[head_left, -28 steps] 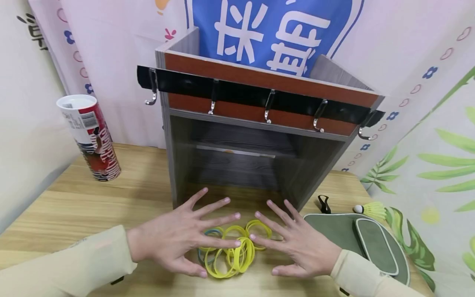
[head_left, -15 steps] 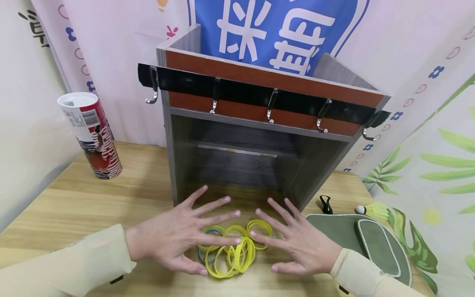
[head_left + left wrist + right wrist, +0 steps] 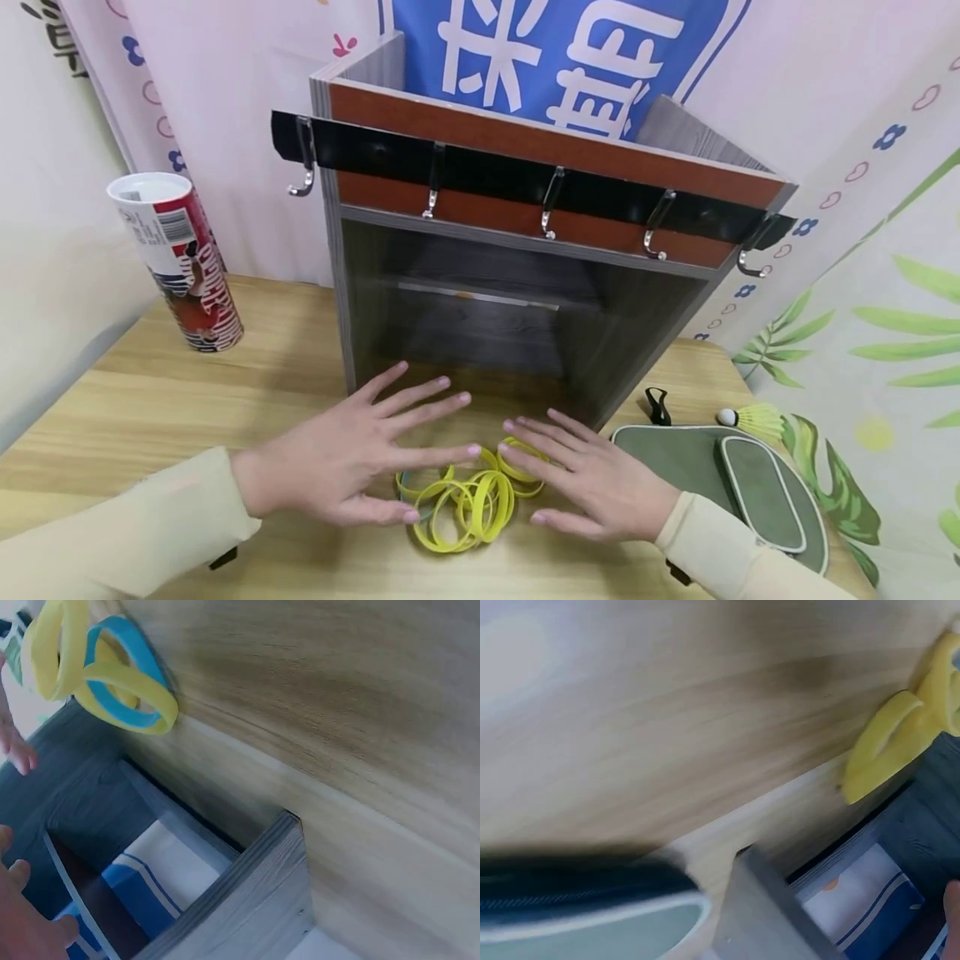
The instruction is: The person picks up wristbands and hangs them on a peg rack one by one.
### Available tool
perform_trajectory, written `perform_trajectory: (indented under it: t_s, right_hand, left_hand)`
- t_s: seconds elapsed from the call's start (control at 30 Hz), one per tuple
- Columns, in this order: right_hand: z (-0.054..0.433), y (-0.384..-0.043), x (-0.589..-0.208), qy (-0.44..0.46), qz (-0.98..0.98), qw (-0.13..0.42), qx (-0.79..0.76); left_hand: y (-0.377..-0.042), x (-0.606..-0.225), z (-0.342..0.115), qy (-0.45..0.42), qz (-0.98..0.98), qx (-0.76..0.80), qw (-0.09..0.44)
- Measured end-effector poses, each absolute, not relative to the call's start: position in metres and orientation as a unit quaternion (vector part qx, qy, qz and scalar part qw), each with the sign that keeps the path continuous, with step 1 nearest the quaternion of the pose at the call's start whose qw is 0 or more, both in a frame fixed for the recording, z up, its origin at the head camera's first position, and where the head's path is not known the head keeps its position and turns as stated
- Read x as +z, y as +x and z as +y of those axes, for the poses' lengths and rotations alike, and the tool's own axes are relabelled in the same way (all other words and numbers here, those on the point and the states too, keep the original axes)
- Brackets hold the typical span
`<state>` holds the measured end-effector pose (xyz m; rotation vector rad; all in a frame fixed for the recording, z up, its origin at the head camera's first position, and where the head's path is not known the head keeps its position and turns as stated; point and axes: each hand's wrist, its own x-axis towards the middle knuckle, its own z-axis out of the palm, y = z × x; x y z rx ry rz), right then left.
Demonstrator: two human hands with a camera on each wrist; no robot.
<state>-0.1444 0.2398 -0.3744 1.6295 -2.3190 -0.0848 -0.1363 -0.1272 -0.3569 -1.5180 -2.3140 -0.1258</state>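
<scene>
A heap of thin yellow ring-shaped bands lies on the wooden table between my two hands. A blue band shows among them in the left wrist view, though in the head view most of it is covered. My left hand hovers palm down with fingers spread, its little finger and thumb overlapping the left side of the heap. From the other side my right hand reaches in, its fingers held closer together, tips over the heap's right edge. Neither hand holds anything.
Behind the hands stands a grey wooden cabinet with a black hook strip across its front. A printed tube stands back left. To the right lie a green case, a yellow shuttlecock and a black strap.
My left hand has shifted slightly left and away from me, covering more of the blue band. My right hand's fingers have drawn closer together. The head view has tilted a little.
</scene>
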Motion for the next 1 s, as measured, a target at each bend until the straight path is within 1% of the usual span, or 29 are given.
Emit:
perform_trajectory:
  t_s: [0.13,0.27,0.33,0.4,0.57,0.63,0.73,0.87,1.0]
  right_hand:
    - [0.229,-0.146,-0.371,0.564,-0.813,0.145,0.009]
    - [0.216,-0.146,-0.367,0.557,-0.822,0.095,0.070]
    - [0.209,-0.147,-0.367,0.561,-0.819,0.073,0.100]
    - [0.204,-0.148,-0.367,0.570,-0.810,0.062,0.122]
    - [0.197,-0.151,-0.368,0.583,-0.798,0.040,0.143]
    - [0.195,-0.152,-0.368,0.584,-0.798,0.025,0.143]
    - [0.192,-0.154,-0.367,0.586,-0.798,0.010,0.141]
    - [0.189,-0.155,-0.367,0.589,-0.796,0.006,0.139]
    - [0.188,-0.156,-0.368,0.589,-0.796,0.002,0.138]
  left_hand:
    - [-0.136,-0.352,-0.133,-0.509,-0.839,-0.101,0.164]
    - [-0.135,-0.353,-0.142,-0.475,-0.849,-0.182,0.144]
    - [-0.135,-0.357,-0.148,-0.457,-0.849,-0.220,0.147]
    - [-0.135,-0.362,-0.155,-0.444,-0.843,-0.254,0.164]
    - [-0.143,-0.376,-0.167,-0.413,-0.816,-0.332,0.229]
    - [-0.146,-0.379,-0.171,-0.386,-0.817,-0.358,0.235]
    - [-0.149,-0.382,-0.176,-0.325,-0.834,-0.386,0.225]
    - [-0.154,-0.384,-0.181,-0.244,-0.852,-0.415,0.206]
    - [-0.161,-0.389,-0.181,-0.203,-0.852,-0.441,0.193]
